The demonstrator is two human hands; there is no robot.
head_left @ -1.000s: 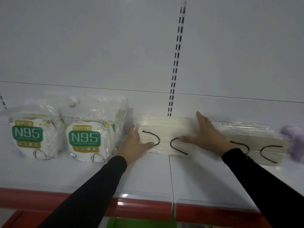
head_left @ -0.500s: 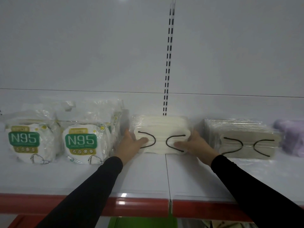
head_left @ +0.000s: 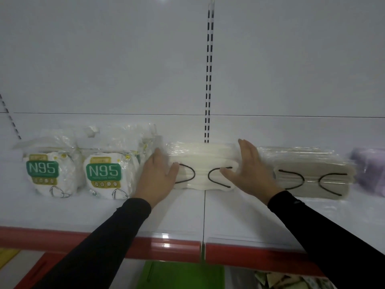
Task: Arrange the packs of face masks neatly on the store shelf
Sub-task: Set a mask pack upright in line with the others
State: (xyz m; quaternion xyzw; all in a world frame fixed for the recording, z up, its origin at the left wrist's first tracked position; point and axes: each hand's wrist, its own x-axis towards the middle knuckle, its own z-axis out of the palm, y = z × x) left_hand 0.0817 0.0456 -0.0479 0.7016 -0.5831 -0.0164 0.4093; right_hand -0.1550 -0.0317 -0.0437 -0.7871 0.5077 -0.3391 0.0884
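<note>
Clear-wrapped stack of white face masks with black ear loops (head_left: 203,163) on white store shelf (head_left: 187,213): light, soft, slippery film, so left hand (head_left: 158,178) and right hand (head_left: 250,174), both flat-fingered and unclenched, should squeeze its short ends, not the middle.

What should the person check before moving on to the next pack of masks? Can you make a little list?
1. White mask pack lies flat on the shelf: ok.
2. Left hand at the pack's left end, fingers straight: ok.
3. Right hand at the pack's right end, fingers spread and straight: ok.
4. Gap between the white pack and the beige mask pack: cannot tell, the right hand covers it.
5. White pack's front edge in line with the N95 packs: ok, roughly level.
6. Purple pack at the far right is straight: cannot tell, blurred and cut off.
</note>
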